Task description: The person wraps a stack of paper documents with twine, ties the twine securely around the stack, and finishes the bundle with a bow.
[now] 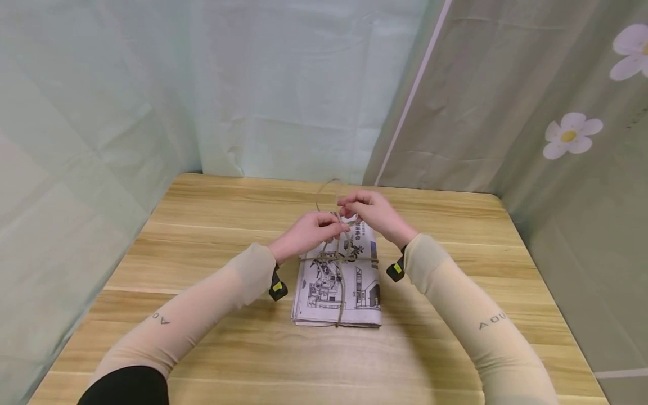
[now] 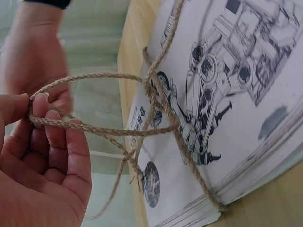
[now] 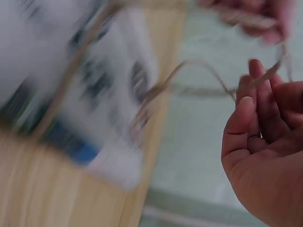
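Observation:
A bundle of folded newspapers (image 1: pixel 361 281) lies on the table, bound crosswise with brown jute twine (image 1: pixel 343 292). Over its far end, my left hand (image 1: pixel 316 229) pinches a loop of the twine (image 2: pixel 104 131) between thumb and fingertips; the loop is pulled away from the knot (image 2: pixel 152 90). Just beyond it, to the right, my right hand (image 1: pixel 372 211) has its fingers curled at another stretch of twine (image 3: pixel 271 73). Part of this contact is hidden by the fingers. A thin loose end hangs near the knot in the left wrist view.
The bundle sits on a wood-grain table (image 1: pixel 202 253). Pale green curtains (image 1: pixel 304 90) hang behind and to the left, and a grey-green curtain (image 1: pixel 531 185) with white flowers hangs to the right. Each wrist carries a small black camera (image 1: pixel 278 288).

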{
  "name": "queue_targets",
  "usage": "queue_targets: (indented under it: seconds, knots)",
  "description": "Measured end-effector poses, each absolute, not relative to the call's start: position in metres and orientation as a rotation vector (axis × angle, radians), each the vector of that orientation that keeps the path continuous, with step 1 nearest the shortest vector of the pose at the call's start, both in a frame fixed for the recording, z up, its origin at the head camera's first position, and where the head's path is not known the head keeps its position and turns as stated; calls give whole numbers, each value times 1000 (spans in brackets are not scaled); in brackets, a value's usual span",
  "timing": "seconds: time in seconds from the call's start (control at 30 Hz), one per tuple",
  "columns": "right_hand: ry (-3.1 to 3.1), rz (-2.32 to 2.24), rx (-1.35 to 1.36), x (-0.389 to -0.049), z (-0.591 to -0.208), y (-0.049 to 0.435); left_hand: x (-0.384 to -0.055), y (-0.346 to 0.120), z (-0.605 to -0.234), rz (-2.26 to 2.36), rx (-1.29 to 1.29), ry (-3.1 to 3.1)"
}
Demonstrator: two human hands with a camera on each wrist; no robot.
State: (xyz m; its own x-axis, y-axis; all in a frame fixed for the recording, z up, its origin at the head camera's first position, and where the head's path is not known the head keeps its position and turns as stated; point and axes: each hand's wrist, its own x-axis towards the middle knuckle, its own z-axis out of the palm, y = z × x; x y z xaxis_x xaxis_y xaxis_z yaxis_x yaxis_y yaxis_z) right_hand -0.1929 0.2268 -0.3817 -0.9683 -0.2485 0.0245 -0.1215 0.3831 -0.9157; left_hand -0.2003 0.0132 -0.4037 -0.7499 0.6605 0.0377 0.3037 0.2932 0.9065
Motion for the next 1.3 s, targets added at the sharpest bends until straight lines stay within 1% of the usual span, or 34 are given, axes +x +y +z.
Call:
queue_targets:
  seconds: [0.13, 0.23, 0.33, 0.57, 0.67, 0.87, 0.97, 1.17, 1.3]
  knots:
    - [2644, -1372, -419, -188, -399, 242, -200, 9, -407, 1509, 790, 2170]
    - [2692, -1253, -477, -184, -408, 250, -200, 6, -408, 1538, 748, 2153]
    - [2705, -1273, -480, -180, -412, 253, -201, 4, -409, 1554, 719, 2142]
    - [2768, -1339, -346, -170, -409, 262, -205, -1, -410, 1542, 687, 2155]
    - [2841, -1252, -406, -167, -405, 268, -206, -2, -411, 1540, 679, 2162]
    - [2997, -1004, -617, -162, -399, 282, -207, -3, -410, 1551, 636, 2148]
    - [3064, -901, -666, -161, -396, 292, -208, -3, -410, 1555, 632, 2134]
    - [3135, -774, -570, -157, -395, 309, -208, -2, -410, 1587, 624, 2097]
    - [3058, -895, -456, -151, -394, 312, -208, -2, -410, 1580, 611, 2105]
